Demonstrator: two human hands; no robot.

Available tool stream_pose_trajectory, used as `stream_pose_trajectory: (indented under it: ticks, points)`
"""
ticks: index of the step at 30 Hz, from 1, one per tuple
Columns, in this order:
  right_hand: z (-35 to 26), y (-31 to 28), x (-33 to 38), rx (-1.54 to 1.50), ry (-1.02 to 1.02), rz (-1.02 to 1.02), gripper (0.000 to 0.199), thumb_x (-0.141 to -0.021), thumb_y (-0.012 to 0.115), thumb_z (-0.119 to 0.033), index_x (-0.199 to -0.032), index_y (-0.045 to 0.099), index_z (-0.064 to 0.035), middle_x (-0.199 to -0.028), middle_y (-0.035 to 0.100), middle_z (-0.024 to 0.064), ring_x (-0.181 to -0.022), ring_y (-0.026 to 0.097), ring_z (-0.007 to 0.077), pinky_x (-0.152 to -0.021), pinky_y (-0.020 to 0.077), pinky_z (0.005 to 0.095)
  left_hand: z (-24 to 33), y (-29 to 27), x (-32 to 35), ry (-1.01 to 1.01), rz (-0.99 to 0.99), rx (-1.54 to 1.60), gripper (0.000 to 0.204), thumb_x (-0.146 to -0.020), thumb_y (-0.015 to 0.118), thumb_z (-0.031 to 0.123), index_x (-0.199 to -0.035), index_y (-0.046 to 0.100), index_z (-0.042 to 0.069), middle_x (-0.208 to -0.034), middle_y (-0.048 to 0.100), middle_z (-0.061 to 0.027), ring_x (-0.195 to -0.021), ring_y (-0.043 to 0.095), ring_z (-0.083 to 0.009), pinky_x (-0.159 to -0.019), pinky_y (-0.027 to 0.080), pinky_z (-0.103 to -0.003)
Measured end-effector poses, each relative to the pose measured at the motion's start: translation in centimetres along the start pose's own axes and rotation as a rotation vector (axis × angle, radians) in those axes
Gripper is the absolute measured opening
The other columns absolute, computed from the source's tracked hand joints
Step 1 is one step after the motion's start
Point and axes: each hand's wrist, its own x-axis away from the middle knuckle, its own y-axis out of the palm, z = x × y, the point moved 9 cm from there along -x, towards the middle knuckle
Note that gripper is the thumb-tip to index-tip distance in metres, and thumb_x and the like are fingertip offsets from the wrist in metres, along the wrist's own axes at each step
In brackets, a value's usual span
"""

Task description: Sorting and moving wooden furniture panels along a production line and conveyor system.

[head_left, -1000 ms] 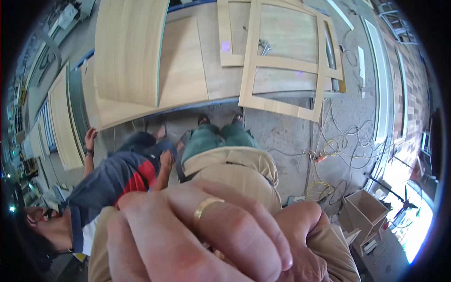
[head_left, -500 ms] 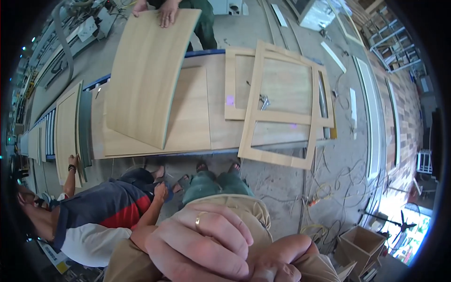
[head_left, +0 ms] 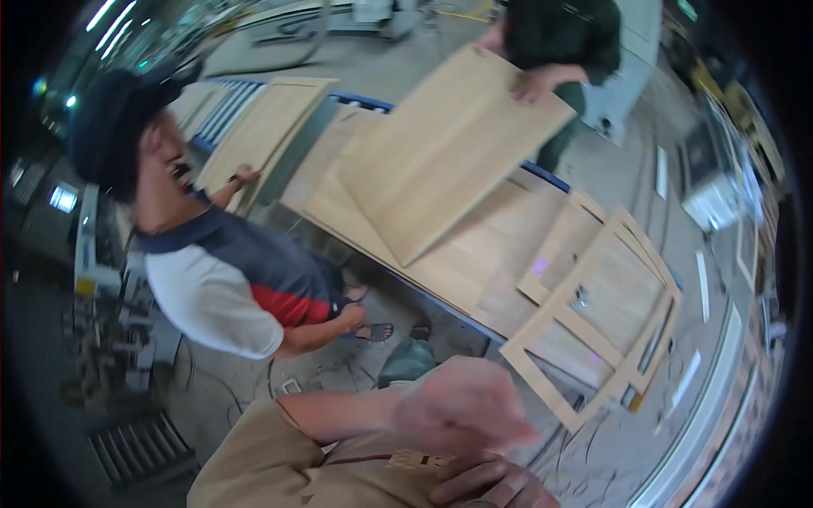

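My left hand (head_left: 461, 402) is held in front of my chest, its fingers smeared by motion. Just below it, at the bottom edge, my right hand (head_left: 491, 484) shows curled fingers pressed together; whatever they may hold is hidden. Both hands are away from the workbench. Across it, a person in dark green grips a wooden panel (head_left: 457, 144) by its upper edge, tilted over a flat board (head_left: 470, 275). Two open wooden frames lie overlapping on the bench's right end; the nearer frame (head_left: 542, 385) overhangs the edge. Small metal pieces (head_left: 582, 296) lie within it.
A person (head_left: 229, 271) in a cap stands close on my left, one hand on upright panels (head_left: 262, 127). Blue rollers (head_left: 227, 106) continue beyond them. White strips (head_left: 701, 286) and cables lie on the floor at right. A slatted metal grate (head_left: 140, 449) is at lower left.
My view has swung left and tilted, bringing more of the person on my left into sight. My left hand has moved away from the camera and blurred. The wooden panel is still held, tilted.
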Motion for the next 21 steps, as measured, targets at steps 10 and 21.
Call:
stream_pose_trajectory:
  ticks: [10, 21]
  points:
    - [4.2, -19.2, 15.1, 1.027, 0.965, 0.431, 0.032, -0.092, 0.066, -0.020, -0.112, 0.068, 0.0044, -0.106, 0.073, 0.0149, -0.098, 0.069, 0.0293, -0.090, 0.0518, 0.0372, -17.8, -12.1, 23.8, -0.936, 0.355, -0.600, 0.036, -0.093, 0.067, 0.019, -0.127, 0.065, 0.005, -0.088, 0.061, -0.0029, -0.079, 0.058, -0.0132, -0.072, 0.048, -0.028]
    - [7.2, -24.9, 42.9, 0.944, 1.465, 0.860, 0.032, -0.097, 0.062, -0.027, -0.110, 0.069, 0.0023, -0.093, 0.072, 0.0088, -0.082, 0.067, 0.0165, -0.073, 0.0511, 0.0301, -24.8, -19.6, 42.0, -1.273, 0.237, -0.717, 0.049, -0.088, 0.067, 0.035, -0.125, 0.063, 0.003, -0.096, 0.069, -0.0162, -0.089, 0.067, -0.0314, -0.081, 0.052, -0.040]
